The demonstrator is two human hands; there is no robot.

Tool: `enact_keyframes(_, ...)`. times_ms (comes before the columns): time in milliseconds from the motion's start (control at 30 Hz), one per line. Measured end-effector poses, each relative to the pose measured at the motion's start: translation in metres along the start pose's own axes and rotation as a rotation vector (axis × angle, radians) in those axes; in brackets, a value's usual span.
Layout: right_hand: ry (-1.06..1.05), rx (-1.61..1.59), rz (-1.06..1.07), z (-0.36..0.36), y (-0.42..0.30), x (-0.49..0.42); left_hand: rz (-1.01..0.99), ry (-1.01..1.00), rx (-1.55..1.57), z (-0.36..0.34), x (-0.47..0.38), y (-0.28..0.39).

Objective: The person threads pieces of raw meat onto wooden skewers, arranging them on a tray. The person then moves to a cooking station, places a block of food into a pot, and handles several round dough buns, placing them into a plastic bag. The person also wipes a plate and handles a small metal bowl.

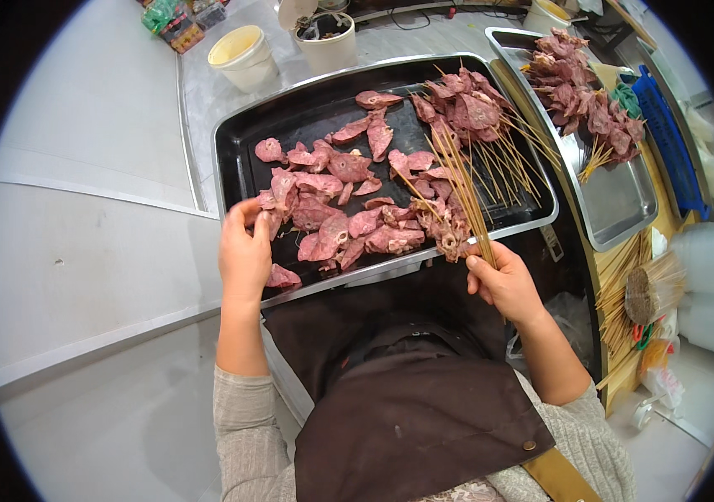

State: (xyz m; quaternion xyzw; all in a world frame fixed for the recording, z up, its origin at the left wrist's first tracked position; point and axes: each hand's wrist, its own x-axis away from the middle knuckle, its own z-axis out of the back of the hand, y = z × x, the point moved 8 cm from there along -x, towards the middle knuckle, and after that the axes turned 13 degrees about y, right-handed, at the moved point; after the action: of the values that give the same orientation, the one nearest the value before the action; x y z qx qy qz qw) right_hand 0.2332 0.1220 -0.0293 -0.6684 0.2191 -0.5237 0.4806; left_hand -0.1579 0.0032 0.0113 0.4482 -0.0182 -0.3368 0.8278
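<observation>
Before me lies a dark rectangular tray (325, 116) with a pale metal rim, holding loose pink meat slices (349, 167). My left hand (246, 248) is at the tray's left side, its thumb and fingertips closed on a meat slice (276, 199). In my right hand (500, 280), at the near right rim, is a bundle of thin wooden skewers (474, 213) pointing up over the tray. One skewer slants left of the bundle, over meat. A pile of skewered meat (471, 108) fills the tray's far right corner, its bare skewer ends towards me.
Right of the tray, a metal tray (622, 204) holds more skewered meat (573, 81). Beside it are a blue plastic basket (668, 135), loose skewers (614, 314) and a wrapped skewer bundle (653, 287). Two buckets (245, 59) stand beyond. A white panel (99, 138) is at left.
</observation>
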Motion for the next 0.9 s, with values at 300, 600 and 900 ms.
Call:
enact_keyframes(300,0.103,-0.08,0.044,0.034,-0.011,-0.005,-0.598,-0.356,-0.462,-0.129,0.018,0.076)
enact_keyframes(600,0.147,-0.08,0.039,0.062,-0.005,-0.007,-0.648,-0.225,-0.272,-0.13,0.017,0.092)
enact_keyframes(900,0.145,-0.097,0.052,0.064,-0.006,-0.006,-0.728,-0.351,-0.14,-0.21,0.046,0.14)
